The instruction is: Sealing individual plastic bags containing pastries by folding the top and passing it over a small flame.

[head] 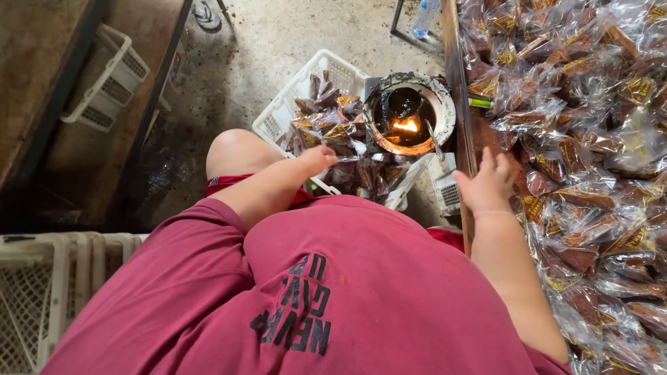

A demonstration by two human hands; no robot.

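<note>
View from above my lap. My left hand (317,159) hangs over the white plastic basket (278,114) on the floor, fingers loosely curled; whether anything is held in it I cannot tell. The hand is just above the sealed packets in the basket (332,118), brown wedge-shaped pieces in clear wrap, heaped toward the basket's near right corner.

My right hand (490,182) lies at the left edge of the table (455,83), fingers spread wide and resting on the pile of wrapped packets (590,132) that covers the table from its far edge to its near edge. The fingertips touch the packets nearest the table's left edge; nothing is gripped.

Between the two hands, just beside the table's left edge and touching the basket's right side, stands a round pot with a small flame (408,111) burning inside its dark bowl. A thin metal tool (436,144) leans against the pot's near right rim.

At the far edge of the floor, near the table's far left corner, a clear plastic bottle (424,17) lies. A second, empty white basket (108,80) sits tilted at the left, beside a dark bench (42,83). My red shirt (333,292) fills the foreground, one bare knee (236,149) showing beside the basket's near edge.
</note>
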